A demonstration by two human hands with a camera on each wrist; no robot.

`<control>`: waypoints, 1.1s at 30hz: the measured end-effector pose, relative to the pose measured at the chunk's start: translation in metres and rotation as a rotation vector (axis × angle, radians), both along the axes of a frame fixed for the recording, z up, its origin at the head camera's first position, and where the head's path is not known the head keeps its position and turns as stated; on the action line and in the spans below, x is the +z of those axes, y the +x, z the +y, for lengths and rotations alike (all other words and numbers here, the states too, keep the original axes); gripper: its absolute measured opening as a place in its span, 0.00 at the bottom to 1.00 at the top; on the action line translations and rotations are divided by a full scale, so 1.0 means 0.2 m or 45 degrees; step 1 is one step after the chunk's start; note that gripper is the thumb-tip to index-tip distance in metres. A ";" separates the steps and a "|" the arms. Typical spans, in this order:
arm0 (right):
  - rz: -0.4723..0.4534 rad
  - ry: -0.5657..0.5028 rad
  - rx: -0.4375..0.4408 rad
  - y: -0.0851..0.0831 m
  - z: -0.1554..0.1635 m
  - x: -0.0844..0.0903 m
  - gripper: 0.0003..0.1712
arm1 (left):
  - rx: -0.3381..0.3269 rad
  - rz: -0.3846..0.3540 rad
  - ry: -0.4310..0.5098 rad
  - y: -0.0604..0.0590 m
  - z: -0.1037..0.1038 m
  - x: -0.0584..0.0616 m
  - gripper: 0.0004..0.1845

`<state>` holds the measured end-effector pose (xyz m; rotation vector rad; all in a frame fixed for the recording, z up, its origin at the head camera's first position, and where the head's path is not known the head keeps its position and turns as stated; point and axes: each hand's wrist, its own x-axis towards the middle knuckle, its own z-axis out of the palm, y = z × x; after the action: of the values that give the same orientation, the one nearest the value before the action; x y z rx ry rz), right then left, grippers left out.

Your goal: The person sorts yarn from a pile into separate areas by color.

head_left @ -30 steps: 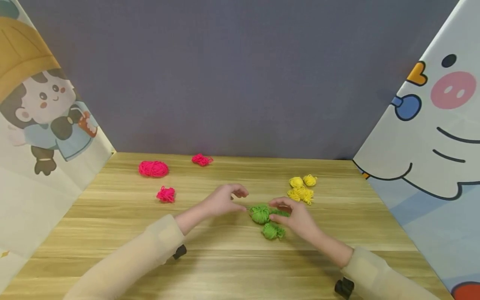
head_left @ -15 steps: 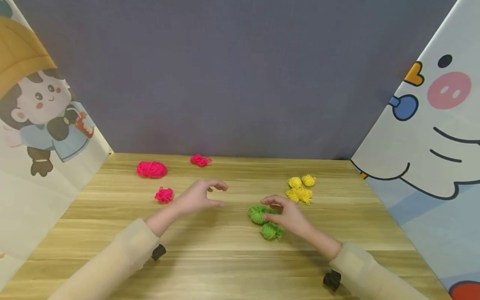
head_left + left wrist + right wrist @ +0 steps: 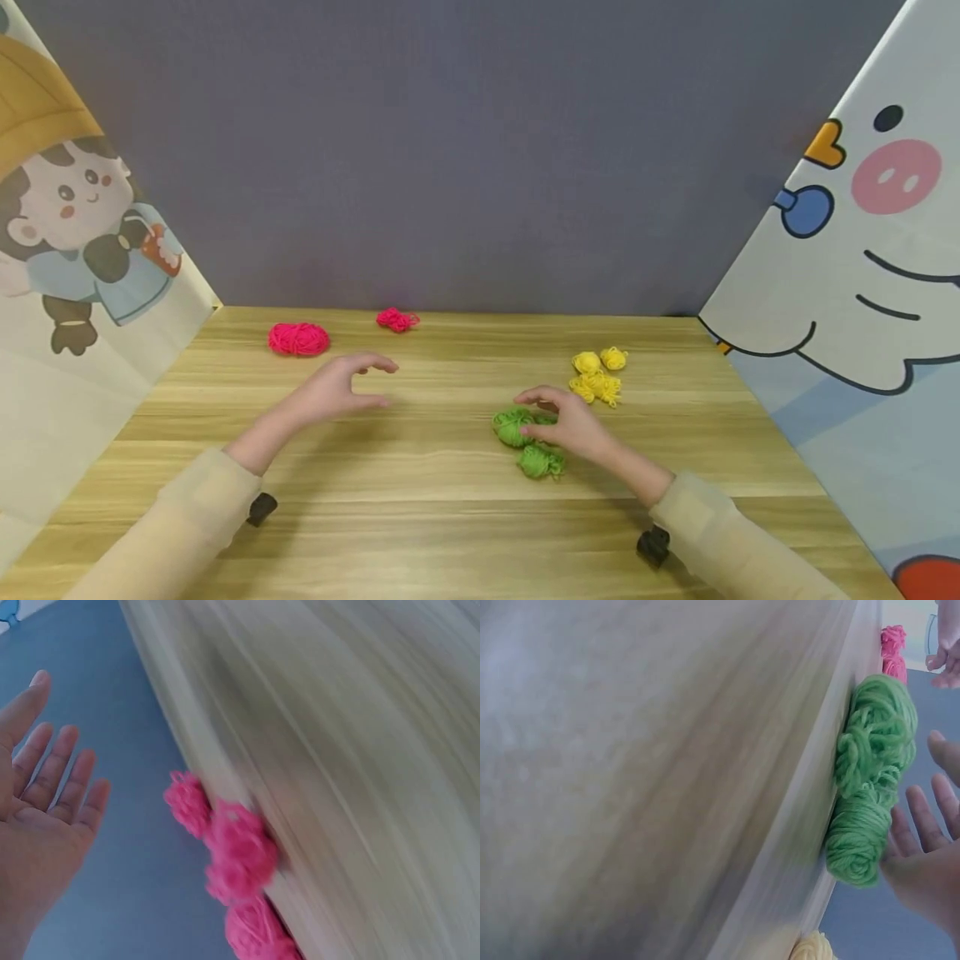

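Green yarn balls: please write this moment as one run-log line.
left hand: open, above table | right hand: open, touching green yarn balls | pink yarn: far left | yellow yarn: far right

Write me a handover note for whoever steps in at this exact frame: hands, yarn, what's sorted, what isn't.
Left hand: open, holds nothing, hovers over the table near the pink yarn.
Right hand: open, fingers relaxed at the green yarn bundles, gripping none.
Pink yarn: large ball and small bundle at the far left; the wrist view shows a third.
Yellow bundles: clustered far right.
Done: colours lie in separate groups.
Left: nothing visibly mixed; the green cluster looks loose and may need tidying.
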<state>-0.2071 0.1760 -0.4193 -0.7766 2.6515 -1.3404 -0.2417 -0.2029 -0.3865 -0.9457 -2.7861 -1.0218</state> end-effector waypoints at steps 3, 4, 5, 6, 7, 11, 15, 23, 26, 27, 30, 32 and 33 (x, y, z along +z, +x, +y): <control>-0.018 0.018 0.013 -0.01 0.00 -0.01 0.26 | 0.010 0.001 -0.026 -0.01 -0.06 -0.02 0.25; -0.022 0.017 0.019 -0.01 0.00 -0.01 0.27 | 0.017 0.006 -0.034 -0.01 -0.08 -0.02 0.25; -0.023 0.021 0.022 -0.01 0.00 -0.01 0.27 | 0.024 0.011 -0.038 -0.01 -0.09 -0.03 0.25; -0.025 0.025 0.024 -0.01 0.00 -0.01 0.27 | 0.027 0.014 -0.042 -0.02 -0.11 -0.03 0.25; -0.028 0.028 0.028 -0.02 0.00 -0.02 0.27 | 0.033 0.014 -0.045 -0.02 -0.13 -0.04 0.26; 0.011 0.078 0.046 -0.03 0.00 -0.03 0.27 | 0.049 0.044 -0.043 -0.04 -0.20 -0.07 0.26; 0.045 0.136 0.049 -0.03 0.00 -0.05 0.26 | 0.062 0.073 -0.042 -0.06 -0.27 -0.10 0.26; 0.085 0.172 0.056 -0.04 0.00 -0.05 0.24 | 0.115 0.069 -0.015 -0.08 -0.40 -0.16 0.28; 0.103 0.194 0.060 -0.04 0.00 -0.05 0.23 | 0.124 0.045 -0.022 -0.09 -0.44 -0.17 0.28; 0.104 0.195 0.060 -0.04 0.00 -0.05 0.22 | 0.125 0.031 -0.024 -0.10 -0.45 -0.18 0.28; 0.092 0.189 0.059 -0.03 0.00 -0.05 0.21 | 0.134 -0.012 -0.030 -0.11 -0.48 -0.19 0.29; 0.086 0.184 0.059 -0.03 0.00 -0.05 0.20 | 0.135 -0.047 -0.024 -0.11 -0.49 -0.19 0.28; 0.083 0.183 0.060 -0.03 0.01 -0.05 0.20 | 0.132 -0.066 -0.014 -0.12 -0.50 -0.19 0.28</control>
<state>-0.2137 0.1771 -0.4291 -0.8720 2.7235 -1.1175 -0.2653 -0.3022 -0.4245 -0.7769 -2.8510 -1.0318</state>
